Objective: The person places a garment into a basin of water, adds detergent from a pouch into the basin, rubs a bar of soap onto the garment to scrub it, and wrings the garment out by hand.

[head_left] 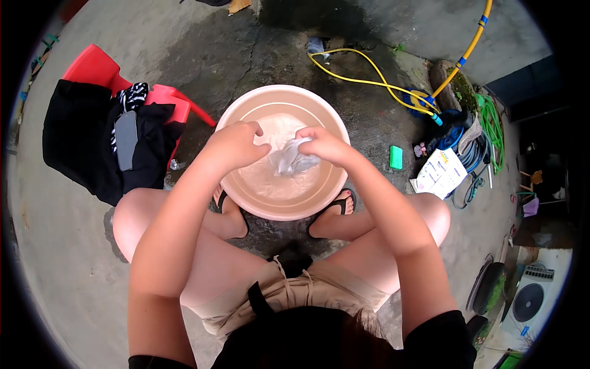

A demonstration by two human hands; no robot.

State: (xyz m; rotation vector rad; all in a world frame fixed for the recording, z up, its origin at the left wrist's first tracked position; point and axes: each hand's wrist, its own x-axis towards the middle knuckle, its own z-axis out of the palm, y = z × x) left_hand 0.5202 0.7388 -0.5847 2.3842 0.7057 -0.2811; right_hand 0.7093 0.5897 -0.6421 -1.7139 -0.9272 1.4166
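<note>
A round pale pink basin point(284, 212) stands on the ground between my feet, with water point(270, 181) inside. My right hand point(322, 146) pinches a wet, crumpled white cloth point(296, 161) between thumb and fingers. The cloth hangs in folds over the middle of the basin; whether its lower end touches the water, I cannot tell. My left hand point(236, 144) is above the basin's left side. Its fingers are curved with a gap to the thumb, and nothing shows between them.
On the left, a red plastic chair point(98, 66) bears dark clothes point(77, 132) and a grey phone-shaped thing point(126, 140). To the right lie a green bar point(396, 157), a white printed packet point(441, 174), a yellow hose point(362, 81) and a green hose point(491, 129). The concrete floor point(209, 55) is partly wet.
</note>
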